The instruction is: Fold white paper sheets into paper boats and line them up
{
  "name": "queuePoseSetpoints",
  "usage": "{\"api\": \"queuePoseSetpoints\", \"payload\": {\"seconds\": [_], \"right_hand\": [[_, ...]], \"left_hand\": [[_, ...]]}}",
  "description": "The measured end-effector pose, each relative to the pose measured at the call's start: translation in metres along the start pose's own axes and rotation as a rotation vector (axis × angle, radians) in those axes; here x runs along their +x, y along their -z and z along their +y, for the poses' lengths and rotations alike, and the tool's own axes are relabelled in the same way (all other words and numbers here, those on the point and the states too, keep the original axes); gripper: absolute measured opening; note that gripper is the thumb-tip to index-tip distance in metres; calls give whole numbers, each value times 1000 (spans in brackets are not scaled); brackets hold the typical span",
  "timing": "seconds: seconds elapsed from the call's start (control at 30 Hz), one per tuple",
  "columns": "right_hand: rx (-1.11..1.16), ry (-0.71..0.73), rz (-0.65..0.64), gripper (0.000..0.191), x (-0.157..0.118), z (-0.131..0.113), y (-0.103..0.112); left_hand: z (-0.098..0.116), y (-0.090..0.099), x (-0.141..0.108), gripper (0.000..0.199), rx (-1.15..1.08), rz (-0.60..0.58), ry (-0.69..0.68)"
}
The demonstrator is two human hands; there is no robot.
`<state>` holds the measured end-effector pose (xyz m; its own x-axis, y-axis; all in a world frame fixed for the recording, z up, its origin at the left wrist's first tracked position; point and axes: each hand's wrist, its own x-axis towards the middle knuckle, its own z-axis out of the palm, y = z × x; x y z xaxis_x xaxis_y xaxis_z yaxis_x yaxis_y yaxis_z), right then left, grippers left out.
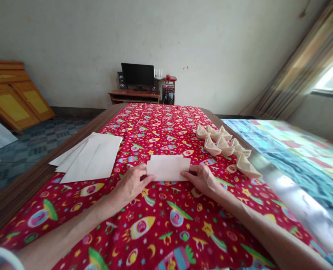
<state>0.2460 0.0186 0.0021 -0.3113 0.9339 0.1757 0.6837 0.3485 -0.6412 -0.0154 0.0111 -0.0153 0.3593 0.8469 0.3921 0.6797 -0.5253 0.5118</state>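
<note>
- The red printed cloth [155, 206] lies on the long brown wooden table [100, 120].
- The folded white paper rectangle [168, 168] is over the cloth, between the left hand [134, 180] and the right hand [202, 178].
- The pile of flat white paper sheets [99, 157] lies to the left, a bit past the left hand.
- The bunch of cream folded paper shapes [224, 145] sits on the cloth to the right, past the right hand.
- Behind the table, the flat black screen [137, 75] stands on the low brown wooden desk [135, 95], with 2 boxy black speakers [122, 80] by its sides.
- The red telephone [169, 78] is right of the screen.
- The orange and yellow wooden cupboard [17, 101] is far left.
- The blue patchwork cloth cover [267, 157] is right of the table.
</note>
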Motion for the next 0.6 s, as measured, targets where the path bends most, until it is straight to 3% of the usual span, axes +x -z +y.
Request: {"api": "queuePoseSetpoints", "payload": {"seconds": [0.2,0.43,0.53,0.6], "right_hand": [[-169,-85,94,29,18,-8,-6],[-344,-89,134,29,17,-9,-8],[-385,-78,133,28,18,-7,-11],[-395,-79,126,28,18,-7,-11]], "left_hand": [[3,7,12,38,239,-39,106],[2,6,19,30,310,-38,107],[-4,0,20,17,313,50,112],[-7,-3,22,36,299,144,56]]}}
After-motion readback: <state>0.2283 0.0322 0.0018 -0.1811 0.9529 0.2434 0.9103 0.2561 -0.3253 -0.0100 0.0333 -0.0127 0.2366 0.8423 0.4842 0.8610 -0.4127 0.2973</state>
